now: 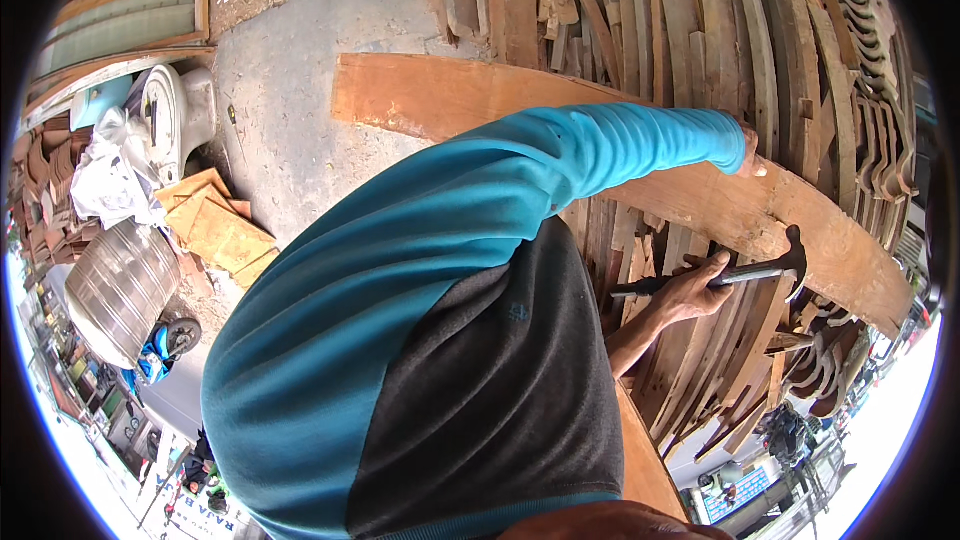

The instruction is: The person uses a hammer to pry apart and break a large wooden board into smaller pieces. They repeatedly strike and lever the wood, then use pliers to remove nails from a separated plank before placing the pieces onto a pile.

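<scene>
A long, broad reddish-brown wooden plank [700, 198] lies across a stack of timber, bowed by the lens. At its far edge my left hand [750, 153], in a blue sleeve, is closed on the plank, with the thumb on top and the other fingers partly hidden. Nearer, my right hand [698, 288] is wrapped round the dark handle of a claw hammer [755, 271]. The hammer's head points right, over the plank's near edge.
Stacked old boards [720, 30] fill the far right. At left are a white toilet [178, 115], a white plastic bag [115, 172], yellowish panels [218, 225], a ribbed metal tank [125, 290] and framed glass [125, 20]. Curved roof tiles [885, 145] pile up at the right edge.
</scene>
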Demonstrator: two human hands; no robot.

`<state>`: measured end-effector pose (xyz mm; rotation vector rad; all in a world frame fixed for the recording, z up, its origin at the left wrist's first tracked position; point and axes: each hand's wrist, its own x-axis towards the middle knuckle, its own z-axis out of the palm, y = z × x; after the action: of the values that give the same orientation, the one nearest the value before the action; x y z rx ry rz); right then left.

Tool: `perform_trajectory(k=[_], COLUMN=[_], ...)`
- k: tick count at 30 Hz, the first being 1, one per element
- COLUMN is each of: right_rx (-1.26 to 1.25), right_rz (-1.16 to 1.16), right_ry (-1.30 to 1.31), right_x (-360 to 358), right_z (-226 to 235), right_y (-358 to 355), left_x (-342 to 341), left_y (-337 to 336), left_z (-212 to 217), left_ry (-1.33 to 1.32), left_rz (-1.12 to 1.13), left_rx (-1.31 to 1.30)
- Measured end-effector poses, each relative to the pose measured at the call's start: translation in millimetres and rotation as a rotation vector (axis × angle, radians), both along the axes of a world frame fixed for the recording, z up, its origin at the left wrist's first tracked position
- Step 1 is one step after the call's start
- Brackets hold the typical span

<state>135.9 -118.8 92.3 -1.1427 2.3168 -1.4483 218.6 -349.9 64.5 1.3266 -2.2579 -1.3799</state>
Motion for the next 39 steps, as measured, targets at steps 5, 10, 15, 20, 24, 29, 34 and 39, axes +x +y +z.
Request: perform_trajectory(k=[5, 10, 15, 20, 24, 29, 34, 39], right_rx=[-0.022, -0.046, -0.005, -0.152, -0.226, -0.408, -0.278, -0.028], right_rz=[0.024, -0.027, -0.003, 0.205, 0.382, 0.489, 0.369, 0.216], right_ry=[-0.111, -0.322, -0.403, -0.418, -0.397, -0.327, -0.343, -0.414], right_x=[18, 30, 28, 29, 26, 17, 9, 22], right_z=[-9, -3, 10, 13, 35, 25, -5, -40], right_y=[-16, -27, -26, -23, -21, 2, 47, 90], left_x=[6, 2, 9, 79, 130, 216, 296, 390], left_y=[-7, -4, 10, 46, 59, 63, 77, 95], left_z=[5, -4, -1, 43, 86, 137, 196, 223], left_ry=[0.042, 0.070, 0.128, 0.184, 0.251, 0.302, 0.542, 0.468], left_rz=[0.128, 0.162, 0.155, 0.243, 0.403, 0.698, 0.902, 1.195], left_rx=[0.092, 0.018, 0.029, -0.202, -0.454, -0.790, -1.080, -1.263])
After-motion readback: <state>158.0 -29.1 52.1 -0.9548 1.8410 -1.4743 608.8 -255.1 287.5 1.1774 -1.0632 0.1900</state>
